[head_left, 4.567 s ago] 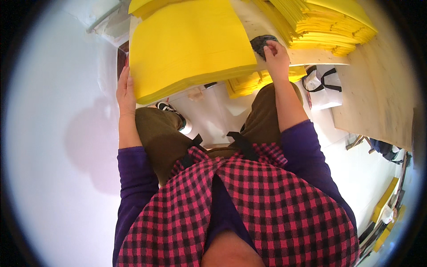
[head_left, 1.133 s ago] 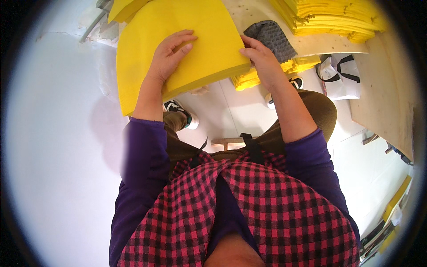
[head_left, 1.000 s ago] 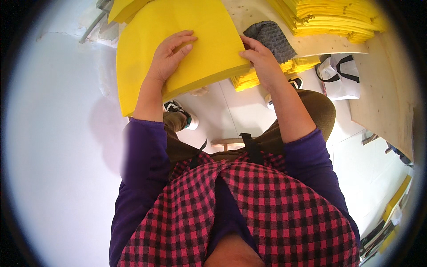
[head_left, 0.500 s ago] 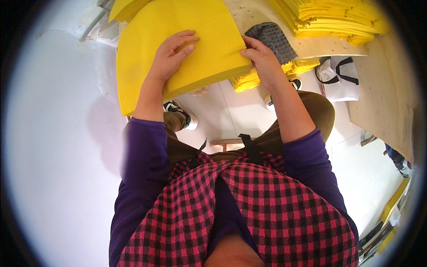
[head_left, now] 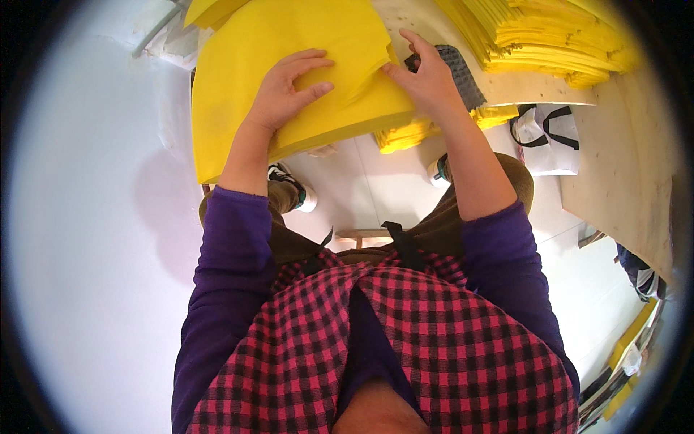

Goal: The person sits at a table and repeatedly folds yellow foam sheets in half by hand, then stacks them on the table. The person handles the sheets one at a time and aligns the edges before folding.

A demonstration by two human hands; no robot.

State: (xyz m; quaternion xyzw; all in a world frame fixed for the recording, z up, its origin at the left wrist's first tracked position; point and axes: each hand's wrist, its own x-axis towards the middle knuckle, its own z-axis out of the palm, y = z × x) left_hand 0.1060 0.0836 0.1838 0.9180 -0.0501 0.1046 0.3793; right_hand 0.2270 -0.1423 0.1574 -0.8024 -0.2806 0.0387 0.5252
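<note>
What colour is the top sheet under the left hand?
Yellow: the top sheet under the left hand shows best in the head view.

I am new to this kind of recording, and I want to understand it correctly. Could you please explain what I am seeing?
There is no machine here: a person works with two bare hands. A wide fisheye camera on the person's head looks down, so straight edges bend and the checked garment fills the lower part. Picture left is the person's left.

On the wooden table lies a large stack of yellow sheets. To its right are a dark grey textured piece and another yellow pile.

The left hand rests open on the stack. The right hand has its thumb at the stack's wrinkled right edge, fingers spread; I cannot tell whether it grips a sheet.
</note>
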